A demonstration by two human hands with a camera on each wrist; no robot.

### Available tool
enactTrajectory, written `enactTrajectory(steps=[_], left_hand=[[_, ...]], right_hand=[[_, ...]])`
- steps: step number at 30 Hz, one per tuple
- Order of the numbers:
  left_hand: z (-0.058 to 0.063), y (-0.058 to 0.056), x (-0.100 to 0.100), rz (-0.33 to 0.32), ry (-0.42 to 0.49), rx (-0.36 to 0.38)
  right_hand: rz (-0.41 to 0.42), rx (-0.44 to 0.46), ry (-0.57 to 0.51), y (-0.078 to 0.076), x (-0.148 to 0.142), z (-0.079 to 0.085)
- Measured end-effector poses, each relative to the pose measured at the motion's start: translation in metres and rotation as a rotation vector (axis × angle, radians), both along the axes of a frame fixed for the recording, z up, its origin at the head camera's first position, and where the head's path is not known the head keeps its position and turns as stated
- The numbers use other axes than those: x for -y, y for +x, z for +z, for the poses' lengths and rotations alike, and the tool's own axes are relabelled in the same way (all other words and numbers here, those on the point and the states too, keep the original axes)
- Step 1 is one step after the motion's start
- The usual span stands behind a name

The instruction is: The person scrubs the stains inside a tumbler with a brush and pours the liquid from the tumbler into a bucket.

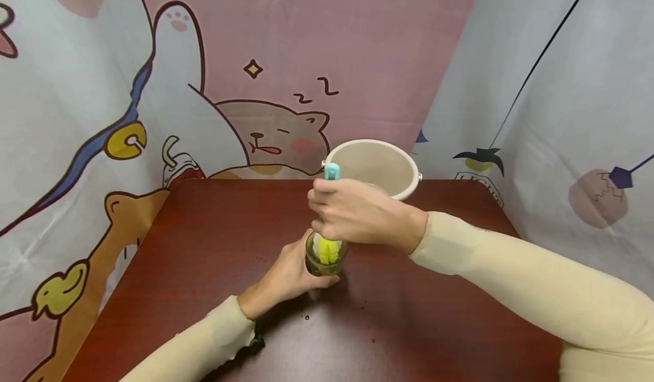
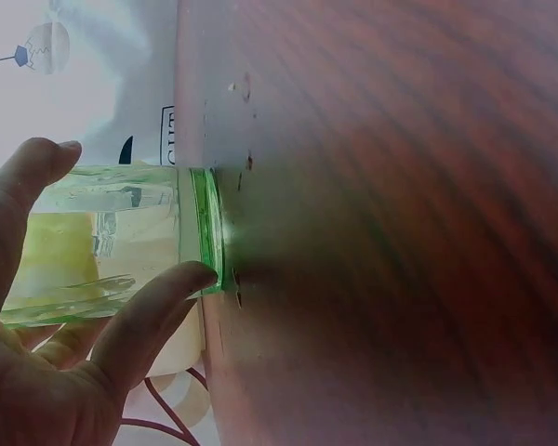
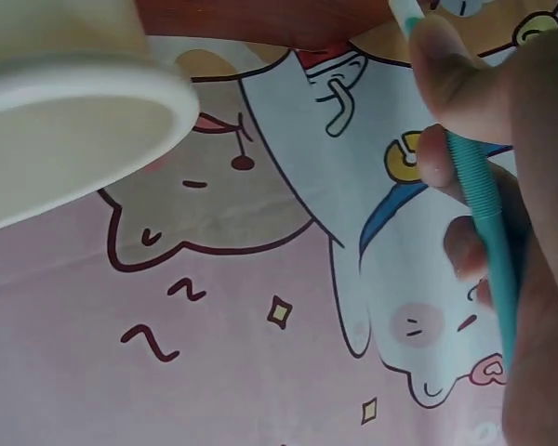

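My left hand (image 1: 288,269) holds a greenish clear drinking glass (image 2: 158,269) from its left side, thumb and fingers around the wall. The glass's base is at the tabletop; whether it touches cannot be told. Inside the glass is the yellow and white head (image 1: 327,250) of a cup brush. Above it my right hand (image 1: 357,210) grips the brush's teal handle (image 3: 488,214), whose top end sticks out over the fist. In the left wrist view the yellow of the brush head (image 2: 60,251) shows through the glass wall.
A white bucket (image 1: 409,192) with a wide rim stands behind the hands at the table's far edge. The dark red wooden table (image 1: 230,229) carries a few water drops. Cartoon-printed cloth (image 1: 368,47) hangs around the back and sides.
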State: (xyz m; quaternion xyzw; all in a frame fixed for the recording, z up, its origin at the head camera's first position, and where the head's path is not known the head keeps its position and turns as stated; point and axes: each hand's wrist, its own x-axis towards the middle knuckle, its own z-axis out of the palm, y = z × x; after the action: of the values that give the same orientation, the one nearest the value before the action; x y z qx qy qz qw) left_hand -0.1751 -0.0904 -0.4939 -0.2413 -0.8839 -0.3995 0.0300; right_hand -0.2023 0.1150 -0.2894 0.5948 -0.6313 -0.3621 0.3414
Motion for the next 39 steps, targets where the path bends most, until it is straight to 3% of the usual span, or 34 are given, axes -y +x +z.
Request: enactTrajectory(steps=[14, 24, 30, 39], left_hand=[[0.0, 0.003, -0.002, 0.015, -0.005, 0.004], [0.001, 0.004, -0.003, 0.012, 0.023, 0.002], [0.001, 0.006, -0.004, 0.013, 0.03, 0.017], [0.0, 0.005, -0.004, 0.017, 0.039, -0.01]], right_hand=[[-0.178, 0.289, 0.084, -0.009, -0.005, 0.017], [-0.106, 0.464, -0.073, -0.022, -0.029, 0.007], [-0.022, 0.464, -0.135, -0.017, -0.033, -0.003], [0.066, 0.304, -0.204, -0.009, -0.028, -0.016]])
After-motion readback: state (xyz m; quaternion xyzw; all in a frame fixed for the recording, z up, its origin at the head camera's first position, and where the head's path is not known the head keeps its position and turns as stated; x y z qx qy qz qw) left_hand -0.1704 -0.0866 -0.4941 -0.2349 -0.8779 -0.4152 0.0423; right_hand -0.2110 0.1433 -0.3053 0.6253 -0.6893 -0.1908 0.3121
